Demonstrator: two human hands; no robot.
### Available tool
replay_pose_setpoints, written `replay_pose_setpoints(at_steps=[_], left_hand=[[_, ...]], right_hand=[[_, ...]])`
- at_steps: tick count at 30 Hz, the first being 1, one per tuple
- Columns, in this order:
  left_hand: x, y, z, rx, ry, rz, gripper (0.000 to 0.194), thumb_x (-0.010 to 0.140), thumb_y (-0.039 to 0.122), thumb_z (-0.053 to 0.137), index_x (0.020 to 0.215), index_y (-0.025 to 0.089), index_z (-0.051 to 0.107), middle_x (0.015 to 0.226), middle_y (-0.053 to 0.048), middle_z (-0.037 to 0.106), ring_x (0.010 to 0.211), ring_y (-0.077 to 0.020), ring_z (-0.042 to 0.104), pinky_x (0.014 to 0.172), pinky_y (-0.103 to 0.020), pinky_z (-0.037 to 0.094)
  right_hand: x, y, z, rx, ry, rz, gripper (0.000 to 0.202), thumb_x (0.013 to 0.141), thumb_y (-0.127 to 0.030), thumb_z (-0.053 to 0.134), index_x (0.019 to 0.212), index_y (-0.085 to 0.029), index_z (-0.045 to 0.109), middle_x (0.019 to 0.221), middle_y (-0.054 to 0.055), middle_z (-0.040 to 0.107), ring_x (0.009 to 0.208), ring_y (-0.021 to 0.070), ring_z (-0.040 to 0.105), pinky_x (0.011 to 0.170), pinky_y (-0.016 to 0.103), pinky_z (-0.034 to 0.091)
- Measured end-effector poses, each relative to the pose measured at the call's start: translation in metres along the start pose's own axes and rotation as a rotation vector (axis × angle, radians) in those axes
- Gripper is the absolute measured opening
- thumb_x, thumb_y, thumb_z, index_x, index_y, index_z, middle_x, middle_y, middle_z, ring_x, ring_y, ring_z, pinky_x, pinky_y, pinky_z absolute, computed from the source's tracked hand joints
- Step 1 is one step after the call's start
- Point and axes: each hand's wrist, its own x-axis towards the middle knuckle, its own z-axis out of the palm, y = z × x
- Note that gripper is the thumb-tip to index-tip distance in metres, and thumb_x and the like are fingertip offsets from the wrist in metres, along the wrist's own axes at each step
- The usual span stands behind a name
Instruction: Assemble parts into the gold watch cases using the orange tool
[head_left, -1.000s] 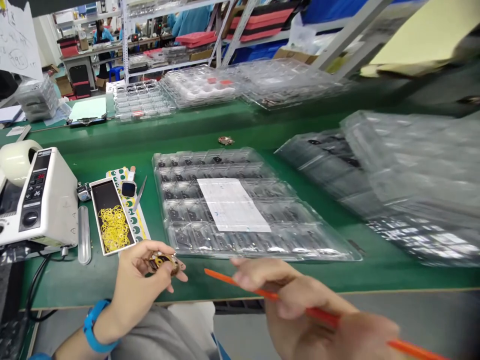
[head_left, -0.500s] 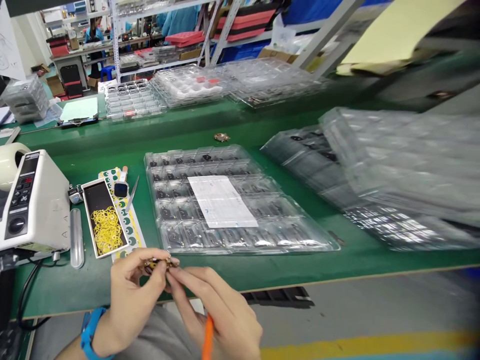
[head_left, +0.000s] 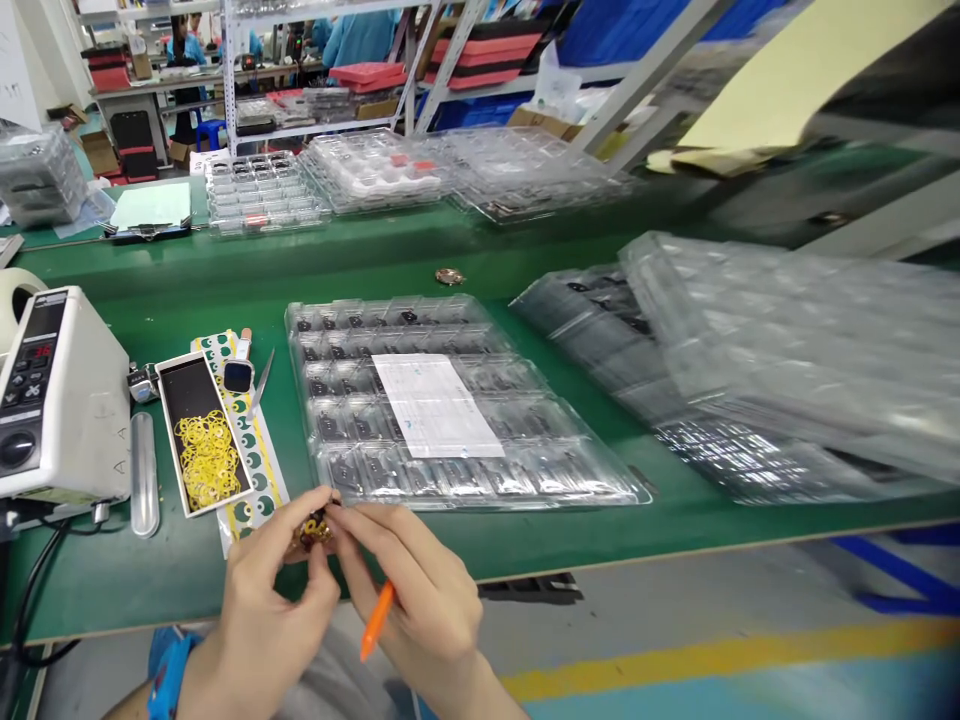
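Observation:
My left hand (head_left: 262, 590) is closed, pinching a small gold-and-dark part (head_left: 315, 528) with yellow showing on it, somewhat like a watch case, between thumb and fingertips. My right hand (head_left: 420, 570) is closed too. Its fingertips meet the upper right edge of that part, and whatever lies between them is hidden. An orange stick-like tool (head_left: 377, 620) is tucked in the right hand, its end pointing down toward me. Beyond the hands lies a clear compartment tray (head_left: 495, 485) of dark parts with a white paper (head_left: 439, 405) on top. Left of it, a white box (head_left: 166, 430) holds yellow rings (head_left: 206, 460).
A white machine (head_left: 71, 400) with a red display stands at left. Tweezers (head_left: 262, 382) and a smartwatch (head_left: 238, 376) lie on a sticker sheet (head_left: 259, 450). Stacked clear trays (head_left: 787, 330) fill the right side. Another gold part (head_left: 449, 276) sits at the back.
The part in my left hand has tilted, so more of its yellow face shows. My right hand has shifted slightly left and up, and the orange tool has swung to a slant.

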Motion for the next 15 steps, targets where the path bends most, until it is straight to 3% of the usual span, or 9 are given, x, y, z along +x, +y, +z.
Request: replay_pose_setpoints(at_steps=[10,15], left_hand=[[-0.0025,-0.0041,0.0006,0.063,-0.016,0.061,0.05,0.082,0.0,0.059,0.122,0.026,0.072,0.112,-0.003,0.077,0.096,-0.0197,0.076,0.085,-0.017,0.059],[-0.0039,-0.0028,0.0009,0.001,-0.011,0.045,0.052,0.082,-0.001,0.059,0.122,0.029,0.072,0.114,-0.001,0.076,0.095,-0.0181,0.076,0.085,-0.015,0.058]], right_hand=[[-0.0028,-0.0017,0.0046,0.078,0.027,0.103,0.021,0.09,-0.001,0.056,0.101,-0.016,0.065,0.083,0.007,0.07,0.07,0.0152,0.068,0.061,0.024,0.059],[-0.0071,-0.0009,0.0065,0.057,0.07,0.071,0.022,0.089,0.001,0.057,0.103,-0.013,0.066,0.086,0.009,0.071,0.073,0.0157,0.068,0.063,0.024,0.059]])
